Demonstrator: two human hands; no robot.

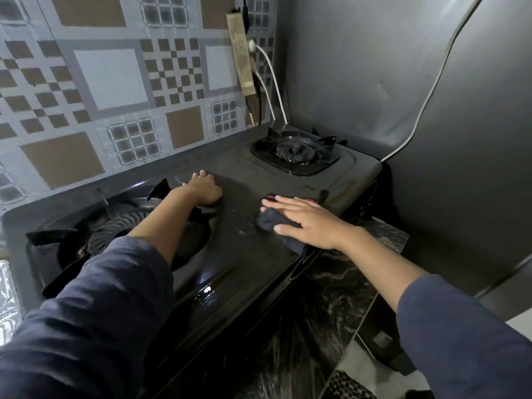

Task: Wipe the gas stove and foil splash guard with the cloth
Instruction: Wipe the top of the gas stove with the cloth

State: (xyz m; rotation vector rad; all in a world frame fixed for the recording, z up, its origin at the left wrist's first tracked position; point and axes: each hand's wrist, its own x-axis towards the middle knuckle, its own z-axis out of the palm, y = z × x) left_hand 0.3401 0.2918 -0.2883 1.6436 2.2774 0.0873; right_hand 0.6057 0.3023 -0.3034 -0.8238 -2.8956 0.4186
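My right hand point(305, 223): fingers flat, pressing cloth point(269, 221) onto stove point(259, 174). Left hand point(203, 188): curled, empty, resting on stove.

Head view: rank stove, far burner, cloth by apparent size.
1. stove
2. far burner
3. cloth, partly hidden under the right hand
Burner sits farther from the camera, so real sizes are unsure.

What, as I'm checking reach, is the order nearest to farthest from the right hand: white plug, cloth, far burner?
1. Cloth, under the right hand, at the front of the stove.
2. Far burner, beyond the hand, at the back.
3. White plug, highest up, rear corner.
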